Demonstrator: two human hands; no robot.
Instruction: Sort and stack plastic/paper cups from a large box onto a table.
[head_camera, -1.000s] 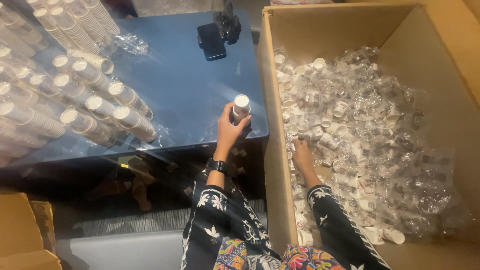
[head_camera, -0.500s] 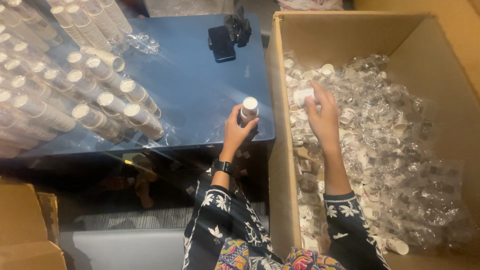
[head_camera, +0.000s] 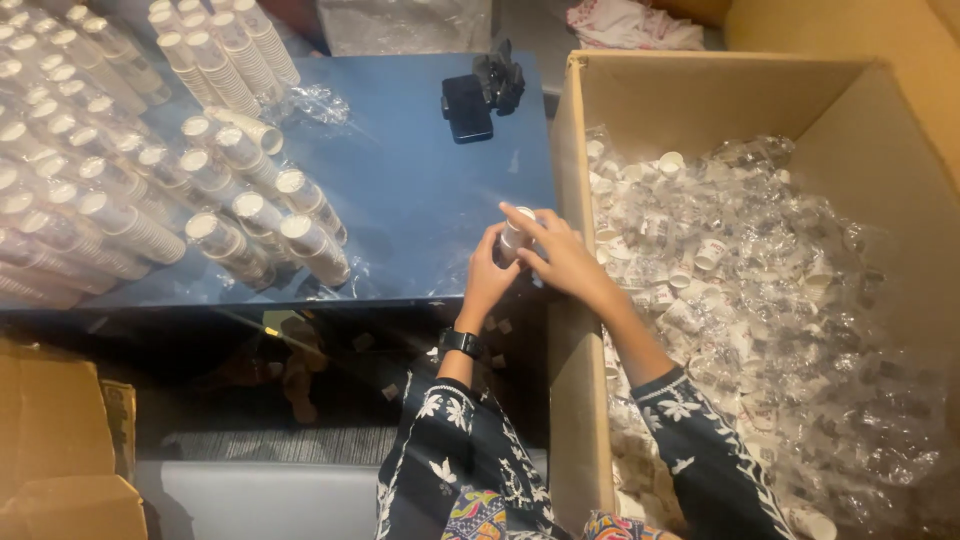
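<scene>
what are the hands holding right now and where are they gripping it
A short stack of white paper cups: the left hand wraps its lower side, and the right hand has fingers on its top rim.

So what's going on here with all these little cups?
A person holds a short stack of cups in the left hand at the table's edge, the right hand on it too. Long cup stacks lie on the table. The cardboard box beside it holds loose cups and clear wrappers.
</scene>
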